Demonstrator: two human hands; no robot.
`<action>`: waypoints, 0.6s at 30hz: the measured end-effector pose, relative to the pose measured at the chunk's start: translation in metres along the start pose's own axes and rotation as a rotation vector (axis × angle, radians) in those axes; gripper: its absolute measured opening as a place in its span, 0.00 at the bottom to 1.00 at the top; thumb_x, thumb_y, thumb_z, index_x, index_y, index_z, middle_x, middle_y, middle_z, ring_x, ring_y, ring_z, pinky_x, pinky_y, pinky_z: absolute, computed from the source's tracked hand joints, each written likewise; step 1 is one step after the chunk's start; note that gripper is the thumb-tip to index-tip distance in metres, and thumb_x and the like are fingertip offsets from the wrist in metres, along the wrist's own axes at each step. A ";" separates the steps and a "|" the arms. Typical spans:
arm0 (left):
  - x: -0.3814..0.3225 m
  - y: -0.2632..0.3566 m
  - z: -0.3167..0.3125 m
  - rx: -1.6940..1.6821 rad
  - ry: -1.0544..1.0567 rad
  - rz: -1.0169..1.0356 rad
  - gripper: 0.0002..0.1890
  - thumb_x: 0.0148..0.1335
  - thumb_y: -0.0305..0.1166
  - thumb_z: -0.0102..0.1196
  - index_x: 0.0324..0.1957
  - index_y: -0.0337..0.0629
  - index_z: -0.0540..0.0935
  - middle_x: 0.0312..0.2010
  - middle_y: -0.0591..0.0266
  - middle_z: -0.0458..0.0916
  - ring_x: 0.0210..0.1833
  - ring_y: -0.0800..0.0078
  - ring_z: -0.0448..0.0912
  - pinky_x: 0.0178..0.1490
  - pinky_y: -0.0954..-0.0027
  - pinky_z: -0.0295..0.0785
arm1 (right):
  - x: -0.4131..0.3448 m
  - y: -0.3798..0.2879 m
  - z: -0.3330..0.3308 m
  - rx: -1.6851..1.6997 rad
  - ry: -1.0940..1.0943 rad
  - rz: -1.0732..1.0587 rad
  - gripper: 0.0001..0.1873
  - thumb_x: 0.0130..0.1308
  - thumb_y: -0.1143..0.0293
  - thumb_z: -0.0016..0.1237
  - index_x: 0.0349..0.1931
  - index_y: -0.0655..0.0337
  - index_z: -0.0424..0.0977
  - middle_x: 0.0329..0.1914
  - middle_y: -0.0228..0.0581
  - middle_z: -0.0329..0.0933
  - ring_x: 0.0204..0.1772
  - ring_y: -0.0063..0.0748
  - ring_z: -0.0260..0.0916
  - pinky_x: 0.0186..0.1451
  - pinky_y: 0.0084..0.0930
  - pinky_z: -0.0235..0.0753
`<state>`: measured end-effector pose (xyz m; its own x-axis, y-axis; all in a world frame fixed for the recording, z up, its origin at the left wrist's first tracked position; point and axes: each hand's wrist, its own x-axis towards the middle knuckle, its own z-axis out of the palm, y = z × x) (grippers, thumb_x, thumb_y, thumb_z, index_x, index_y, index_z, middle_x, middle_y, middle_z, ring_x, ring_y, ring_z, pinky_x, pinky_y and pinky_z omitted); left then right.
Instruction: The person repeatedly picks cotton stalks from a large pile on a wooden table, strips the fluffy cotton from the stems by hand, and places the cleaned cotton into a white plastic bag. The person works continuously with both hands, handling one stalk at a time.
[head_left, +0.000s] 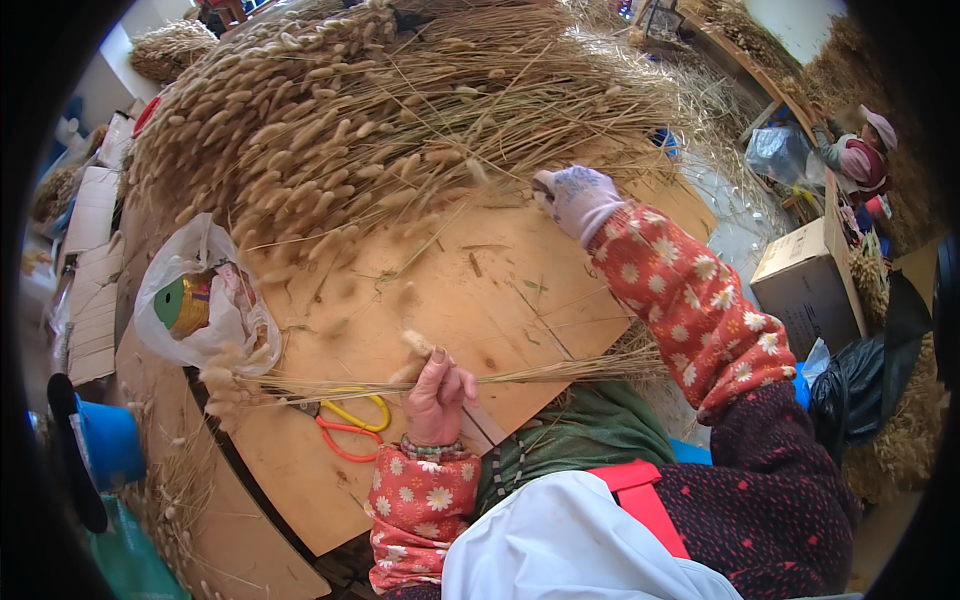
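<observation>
My left hand, bare with a beaded bracelet at the wrist, is closed around a thin bunch of dried stems. The fluffy seed heads of this bunch lie at the left, and another head shows by my fingertips. Up and to the right, my right hand wears a pale glove and is curled at the edge of a large heap of dried bunny-tail grass; whether it grips a stem is hidden. Scissors with one yellow and one red handle lie on the wooden board, just left of my left hand.
A white plastic bag holding a spool of golden ribbon stands at the board's left. A blue bucket is further left. On the right are a cardboard box and a black plastic bag. A person works beyond the box.
</observation>
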<state>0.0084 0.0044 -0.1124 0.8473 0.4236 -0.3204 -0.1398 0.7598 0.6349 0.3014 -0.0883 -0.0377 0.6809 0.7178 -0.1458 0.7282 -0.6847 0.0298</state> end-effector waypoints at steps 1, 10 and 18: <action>0.000 0.000 -0.001 -0.013 -0.013 0.008 0.14 0.68 0.44 0.50 0.33 0.43 0.73 0.10 0.71 0.53 0.17 0.69 0.69 0.20 0.68 0.66 | -0.003 0.005 0.000 -0.090 0.009 -0.017 0.14 0.69 0.56 0.42 0.49 0.50 0.71 0.38 0.37 0.80 0.39 0.41 0.79 0.40 0.36 0.79; 0.000 0.001 -0.001 0.031 -0.083 0.048 0.15 0.70 0.44 0.46 0.35 0.43 0.74 0.10 0.71 0.53 0.15 0.71 0.67 0.19 0.69 0.67 | -0.058 0.112 -0.009 0.275 0.792 -0.111 0.09 0.67 0.66 0.46 0.45 0.49 0.77 0.32 0.37 0.78 0.29 0.33 0.76 0.35 0.27 0.80; 0.000 0.000 -0.002 0.031 -0.086 0.061 0.15 0.70 0.44 0.47 0.34 0.42 0.74 0.10 0.71 0.53 0.14 0.70 0.67 0.18 0.69 0.66 | -0.093 0.141 0.041 -0.372 -0.034 0.088 0.11 0.64 0.63 0.46 0.46 0.45 0.74 0.42 0.39 0.76 0.44 0.45 0.77 0.46 0.38 0.75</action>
<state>0.0073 0.0050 -0.1135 0.8788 0.4235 -0.2196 -0.1774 0.7175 0.6736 0.3373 -0.2572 -0.0607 0.7436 0.6494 -0.1593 0.6501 -0.6464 0.3994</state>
